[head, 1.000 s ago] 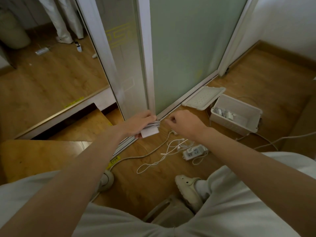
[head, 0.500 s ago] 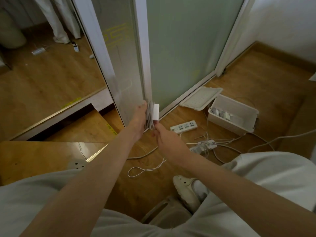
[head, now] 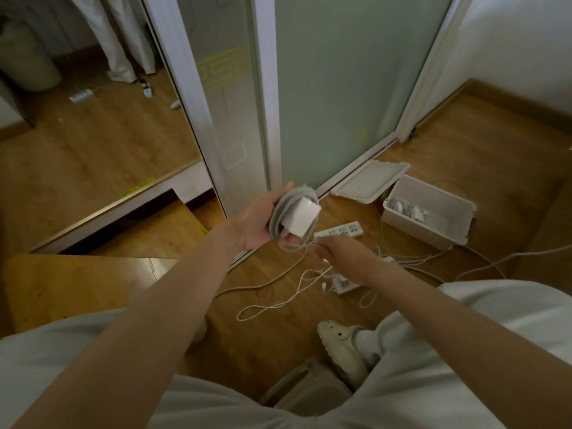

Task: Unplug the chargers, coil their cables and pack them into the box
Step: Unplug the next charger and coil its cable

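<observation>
Charger is unplugged and up in the left hand, in front of the glass door, well above the floor. Left fingers and thumb wrap round the brick and the cable coiled round it. The coil has several turns, looks fairly tidy and mostly done. Right hand sits just below the coil with fingers curled on the loose tail coming off it. That spot is blurred, so the exact pinch is hard to read, but the hand looks closed on the cable. The tail runs on down and loops on the floor, so some turns are left to wind. Box stands open on the floor to the right, near the hands but apart from them. Lid is off, lying just beside the box at the foot of the door. A few white packed chargers lie at the box's left end, count unclear. First strip lies between hands and box, and its sockets look empty. Second strip sits under the right forearm amid thin cables; can't tell if anything is plugged into it. Judgement: past halfway, with some chargers packed and this one unplugged and nearly coiled. Left to do: wind the tail, put the bundle in the box, check the second strip for more chargers.
</observation>
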Demonstrator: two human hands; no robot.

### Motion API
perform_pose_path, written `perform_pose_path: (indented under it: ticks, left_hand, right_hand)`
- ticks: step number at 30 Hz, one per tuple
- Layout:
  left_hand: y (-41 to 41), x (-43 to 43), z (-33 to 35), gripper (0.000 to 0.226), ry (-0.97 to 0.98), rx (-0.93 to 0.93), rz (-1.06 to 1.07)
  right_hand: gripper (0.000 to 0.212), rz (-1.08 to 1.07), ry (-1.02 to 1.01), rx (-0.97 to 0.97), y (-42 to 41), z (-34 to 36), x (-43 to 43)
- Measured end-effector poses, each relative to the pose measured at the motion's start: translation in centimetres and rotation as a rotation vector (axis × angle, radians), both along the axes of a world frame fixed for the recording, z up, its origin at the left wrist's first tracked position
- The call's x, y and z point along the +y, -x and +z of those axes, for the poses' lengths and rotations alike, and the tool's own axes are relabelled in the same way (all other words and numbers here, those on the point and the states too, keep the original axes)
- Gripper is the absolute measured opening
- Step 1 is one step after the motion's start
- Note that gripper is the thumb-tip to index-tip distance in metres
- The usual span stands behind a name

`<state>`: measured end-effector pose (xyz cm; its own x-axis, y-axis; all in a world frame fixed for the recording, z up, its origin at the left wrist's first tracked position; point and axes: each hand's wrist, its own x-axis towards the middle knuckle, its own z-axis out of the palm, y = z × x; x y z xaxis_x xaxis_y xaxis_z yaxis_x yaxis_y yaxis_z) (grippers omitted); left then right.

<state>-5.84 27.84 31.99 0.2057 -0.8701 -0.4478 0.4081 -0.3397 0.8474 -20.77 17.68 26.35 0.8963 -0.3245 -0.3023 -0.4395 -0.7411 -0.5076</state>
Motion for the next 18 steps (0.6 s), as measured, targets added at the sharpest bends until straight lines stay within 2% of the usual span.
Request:
perform_pose_path:
  ticks: [3,7,13,15,18]
  left_hand:
    - [-0.5,0.7,-0.2,0.047,-0.117,-0.216,-0.245]
    - [-1.2,1.4,0.1,0.044,-0.227,-0.386,-0.313]
    - [-2.4,1.1,-0.2,0.056,-0.396,-0.621,-0.463]
    - [-2.5,1.0,-0.4,0.05,-0.449,-0.682,-0.468]
    - [-2.9,1.4,-1.3,0.042,-0.509,-0.81,-0.478]
  right_hand:
    - [0.027,0.004,0.011,-0.017,-0.3,0.7,-1.2]
    - [0.03,0.076,0.099,-0.056,-1.2,1.2,-1.4]
    - [0.029,0.036,0.257,-0.133,-3.0,0.3,-0.4]
    - [0.038,0.021,0.22,-0.11,-3.1,0.2,-0.2]
    - [0.043,0.019,0.057,0.027,-2.3,0.2,-0.9]
